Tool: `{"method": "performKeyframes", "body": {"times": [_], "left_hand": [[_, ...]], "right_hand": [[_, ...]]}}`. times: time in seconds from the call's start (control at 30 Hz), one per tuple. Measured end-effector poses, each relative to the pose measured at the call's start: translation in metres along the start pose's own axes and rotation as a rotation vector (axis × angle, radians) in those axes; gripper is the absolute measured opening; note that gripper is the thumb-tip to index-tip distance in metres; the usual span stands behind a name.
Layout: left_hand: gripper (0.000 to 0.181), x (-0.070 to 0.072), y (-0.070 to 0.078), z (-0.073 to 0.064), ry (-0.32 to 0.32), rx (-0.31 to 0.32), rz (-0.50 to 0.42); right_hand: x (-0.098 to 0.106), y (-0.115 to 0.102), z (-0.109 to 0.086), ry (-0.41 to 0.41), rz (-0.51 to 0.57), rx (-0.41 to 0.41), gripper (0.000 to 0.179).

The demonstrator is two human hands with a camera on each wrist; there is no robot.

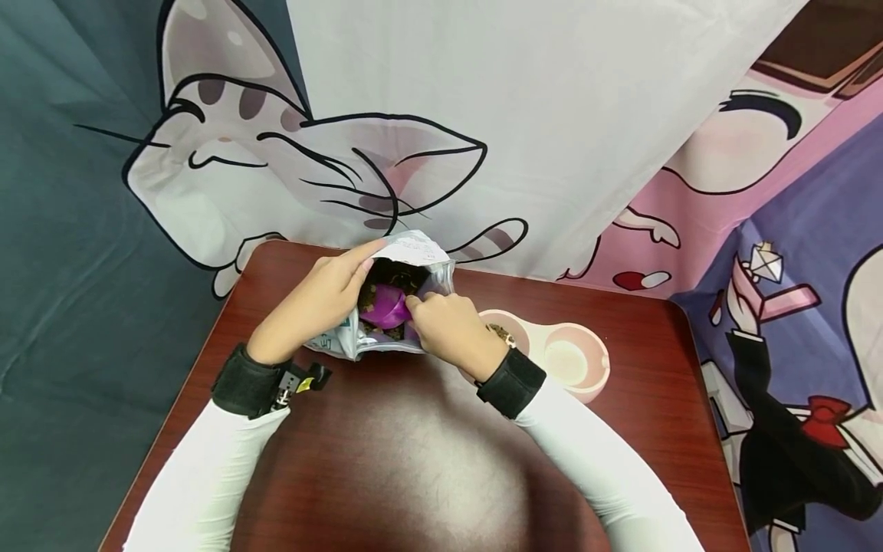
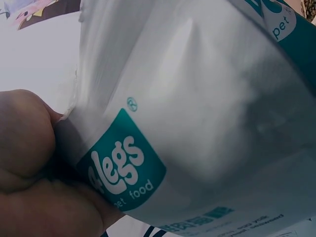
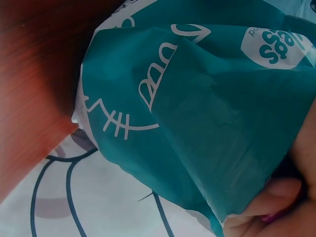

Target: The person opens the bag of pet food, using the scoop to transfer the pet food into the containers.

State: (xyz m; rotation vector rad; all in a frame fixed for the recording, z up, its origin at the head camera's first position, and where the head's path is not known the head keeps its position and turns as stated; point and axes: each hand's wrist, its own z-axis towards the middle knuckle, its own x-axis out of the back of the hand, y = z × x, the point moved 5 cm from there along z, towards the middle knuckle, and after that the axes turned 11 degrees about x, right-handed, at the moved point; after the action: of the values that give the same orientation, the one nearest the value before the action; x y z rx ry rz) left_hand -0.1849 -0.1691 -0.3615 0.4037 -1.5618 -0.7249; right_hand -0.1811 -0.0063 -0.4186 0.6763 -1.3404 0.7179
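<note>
An opened pet food bag (image 1: 414, 249), silvery inside with white and teal printing, stands near the table's back edge with brown kibble in it. My left hand (image 1: 334, 287) grips the bag's left rim; the left wrist view shows the bag's edge (image 2: 64, 128) between thumb and fingers. Inside the mouth is a purple scoop (image 1: 385, 307), its bowl among the kibble. My right hand (image 1: 448, 326) holds the scoop's handle at the right side of the opening. In the right wrist view the teal bag panel (image 3: 222, 128) hides most of the scoop.
A pale pink double bowl (image 1: 602, 368) stands on the reddish-brown table (image 1: 386, 452), right of the bag and partly behind my right wrist. Kibble (image 1: 501, 333) lies in its left half. Printed cloth (image 1: 552, 138) hangs behind the table.
</note>
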Motion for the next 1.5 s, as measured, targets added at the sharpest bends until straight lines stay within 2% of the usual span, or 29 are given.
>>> {"method": "performKeyframes", "body": {"times": [0.37,0.57,1.03,1.5], "left_hand": [[0.044,-0.003,0.0,-0.001,-0.016,-0.009,0.004],[0.044,-0.003,0.0,-0.001,-0.017,-0.008,0.006],[0.044,0.002,-0.007,0.001,-0.016,0.002,-0.014],[0.044,0.007,-0.015,0.003,-0.006,0.024,-0.017]], "right_hand": [[-0.005,0.006,-0.002,-0.04,0.071,-0.03,0.026],[-0.005,0.008,-0.004,-0.032,0.097,-0.029,0.025],[0.016,0.016,-0.018,0.003,0.254,-0.059,0.03],[0.04,0.027,-0.047,0.153,0.26,-0.008,0.034]]}}
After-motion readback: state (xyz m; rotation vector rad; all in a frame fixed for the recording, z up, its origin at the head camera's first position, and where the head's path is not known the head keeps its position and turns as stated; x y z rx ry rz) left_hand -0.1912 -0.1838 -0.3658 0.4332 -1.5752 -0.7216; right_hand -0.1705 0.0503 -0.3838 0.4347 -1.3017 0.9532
